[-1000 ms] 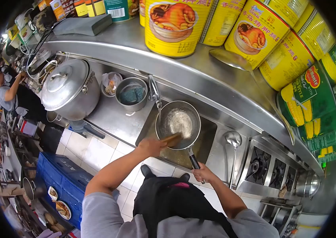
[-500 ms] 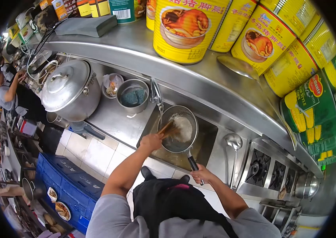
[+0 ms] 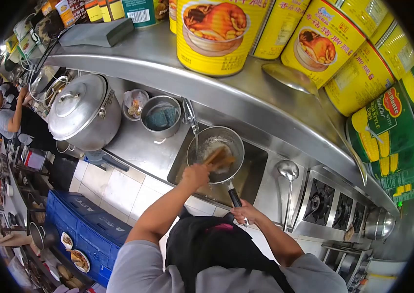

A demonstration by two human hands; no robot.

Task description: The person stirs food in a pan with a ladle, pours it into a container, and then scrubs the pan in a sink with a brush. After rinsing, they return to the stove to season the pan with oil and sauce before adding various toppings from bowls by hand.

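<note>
My left hand (image 3: pixel 196 176) is closed round a brown bamboo brush (image 3: pixel 219 158), whose splayed end is inside a metal saucepan (image 3: pixel 240 141). Whitish, foamy water (image 3: pixel 212 145) covers part of the pan's inside. My right hand (image 3: pixel 247 213) grips the pan's black handle (image 3: pixel 235 198), holding the pan over a sink (image 3: pixel 258 168). From the faucet (image 3: pixel 191 115) a thin stream of water runs down at the pan's left side. The brush end partly hides the pan's bottom.
Left of the sink stand a large lidded pot (image 3: pixel 85 115), a small pot with a blue-green scouring pad (image 3: pixel 162 117) and a bowl (image 3: pixel 135 104). A ladle (image 3: pixel 287 170) lies right, beside burners (image 3: pixel 319 201). Yellow cans (image 3: pixel 212 39) line the shelf. Another person (image 3: pixel 9 115) stands far left.
My left hand has pushed the brush further right and across the pan's inside. The pan is still held by its handle and has shifted slightly up and left.
</note>
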